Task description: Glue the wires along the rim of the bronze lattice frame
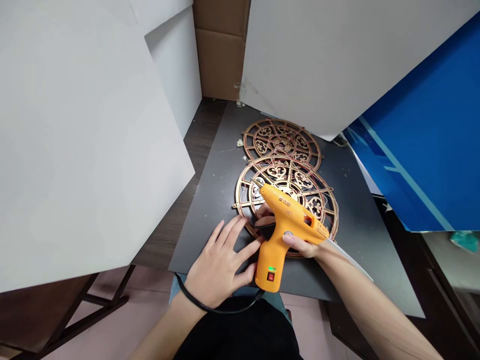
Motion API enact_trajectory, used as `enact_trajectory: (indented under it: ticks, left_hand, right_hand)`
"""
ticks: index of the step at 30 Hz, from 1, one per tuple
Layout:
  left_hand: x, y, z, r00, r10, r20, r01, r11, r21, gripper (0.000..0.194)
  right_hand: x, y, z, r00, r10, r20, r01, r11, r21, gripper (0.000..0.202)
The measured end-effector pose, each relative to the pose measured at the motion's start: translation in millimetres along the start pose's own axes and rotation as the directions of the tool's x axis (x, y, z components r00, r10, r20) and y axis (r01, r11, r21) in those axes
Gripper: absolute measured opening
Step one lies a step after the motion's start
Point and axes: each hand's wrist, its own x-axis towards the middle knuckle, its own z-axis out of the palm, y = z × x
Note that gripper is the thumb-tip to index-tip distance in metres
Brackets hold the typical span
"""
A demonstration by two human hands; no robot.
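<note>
While the right hand (300, 245) is clamping its fingers on the orange glue gun (287, 225), partly hiding the near fretwork disc (288, 185) by the bench's (210, 210) front edge, the left hand (217, 265) is lying flat, fingers spread.

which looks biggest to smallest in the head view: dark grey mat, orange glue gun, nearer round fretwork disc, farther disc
1. Dark grey flat mat.
2. Nearer round brown fretwork disc.
3. Farther round fretwork disc; distance may shrink it.
4. Orange plastic glue gun, in the right hand.
</note>
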Motion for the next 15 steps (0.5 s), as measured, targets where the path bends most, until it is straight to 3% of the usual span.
enact_trajectory:
  ticks: [6, 15]
  left_hand:
    - [1.9, 0.8, -0.4, 1.000, -0.003, 0.020, 0.003, 1.000, 0.010, 0.032]
    - [1.4, 4.8, 0.9, 1.000, -0.012, -0.021, 0.013, 0.999, 0.053, 0.042]
  right_hand:
    - [2.9, -4.3, -1.0, 1.000, 0.002, -0.004, -0.002, 1.000, -0.026, 0.048]
    - [3.9, -6.3, -1.8, 1.000, -0.019, -0.008, 0.018, 0.997, -0.077, 0.047]
